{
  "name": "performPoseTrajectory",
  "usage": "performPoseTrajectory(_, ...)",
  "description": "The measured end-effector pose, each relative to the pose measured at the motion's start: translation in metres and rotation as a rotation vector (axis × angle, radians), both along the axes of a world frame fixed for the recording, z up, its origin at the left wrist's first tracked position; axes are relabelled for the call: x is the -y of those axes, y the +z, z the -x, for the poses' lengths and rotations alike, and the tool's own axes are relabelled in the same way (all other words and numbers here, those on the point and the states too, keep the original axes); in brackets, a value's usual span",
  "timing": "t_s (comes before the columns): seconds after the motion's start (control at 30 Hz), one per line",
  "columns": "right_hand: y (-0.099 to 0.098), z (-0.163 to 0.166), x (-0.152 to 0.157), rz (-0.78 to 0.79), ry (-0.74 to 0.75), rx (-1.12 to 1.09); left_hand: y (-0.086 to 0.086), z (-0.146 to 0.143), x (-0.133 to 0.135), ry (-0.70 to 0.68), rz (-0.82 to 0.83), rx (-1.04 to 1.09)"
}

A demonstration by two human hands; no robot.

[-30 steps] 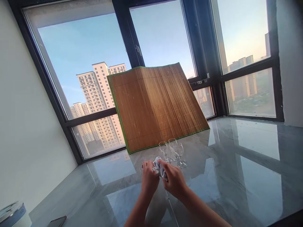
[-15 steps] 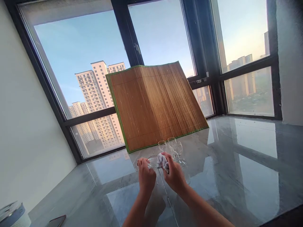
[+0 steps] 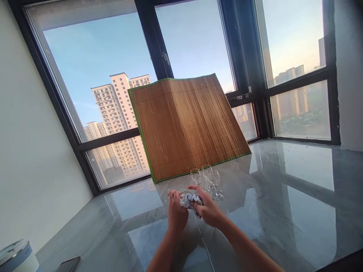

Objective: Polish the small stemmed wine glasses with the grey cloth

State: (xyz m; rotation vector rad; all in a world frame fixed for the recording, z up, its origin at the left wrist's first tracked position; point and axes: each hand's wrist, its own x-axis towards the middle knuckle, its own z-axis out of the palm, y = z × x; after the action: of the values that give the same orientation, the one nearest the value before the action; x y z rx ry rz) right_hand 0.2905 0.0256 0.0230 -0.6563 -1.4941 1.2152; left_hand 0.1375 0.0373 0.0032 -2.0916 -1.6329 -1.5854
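Observation:
My left hand (image 3: pixel 176 213) is closed round a clear stemmed glass (image 3: pixel 183 196) lying sideways, gripped near its stem. My right hand (image 3: pixel 208 209) presses a small white and grey cloth (image 3: pixel 194 199) into the bowl of that glass, fingers curled on the cloth and forefinger stretched over the top. Both hands hover over the glossy grey marble table (image 3: pixel 283 211). Just beyond them three more clear stemmed glasses (image 3: pixel 208 179) stand upright in a tight group.
A brown bamboo mat with green edging (image 3: pixel 187 126) leans against the dark-framed window behind the glasses. At the lower left lie a dark phone (image 3: pixel 68 263) and a round lidded container (image 3: pixel 17 258). A white wall runs along the left.
The cloth has gone from beside the glass into its bowl, my right hand has shifted slightly lower and my left hand has turned the glass a little. The standing glasses have not moved.

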Motion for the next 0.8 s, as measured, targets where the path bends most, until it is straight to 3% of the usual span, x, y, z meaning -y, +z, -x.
performPoseTrajectory(0.17, 0.014, -0.005, 0.008, 0.038, 0.045, -0.139, 0.003, -0.003, 0.000, -0.074, 0.089, 0.153)
performPoseTrajectory(0.27, 0.020, -0.008, 0.012, 0.028, 0.028, -0.241, 0.005, -0.006, 0.000, -0.210, 0.223, 0.412)
performPoseTrajectory(0.33, 0.022, -0.012, 0.013, -0.057, -0.136, -0.254, 0.005, -0.007, 0.000, -0.330, 0.375, 0.659)
performPoseTrajectory(0.43, 0.028, -0.028, 0.011, -0.255, -0.613, -0.229, 0.007, -0.009, 0.004, -0.465, 0.551, 1.008)
performPoseTrajectory(0.5, 0.035, -0.045, 0.004, -0.362, -0.931, -0.217, 0.010, -0.013, 0.009, -0.563, 0.630, 1.152)
performPoseTrajectory(0.57, 0.040, -0.065, -0.010, -0.435, -1.151, -0.201, 0.014, -0.019, 0.015, -0.673, 0.726, 1.213)
performPoseTrajectory(0.7, 0.026, -0.104, -0.056, -0.461, -1.327, -0.039, 0.015, -0.038, 0.025, -0.821, 0.889, 1.149)
performPoseTrajectory(0.8, -0.005, -0.121, -0.084, -0.295, -1.364, 0.159, 0.008, -0.053, 0.027, -0.828, 0.924, 1.087)
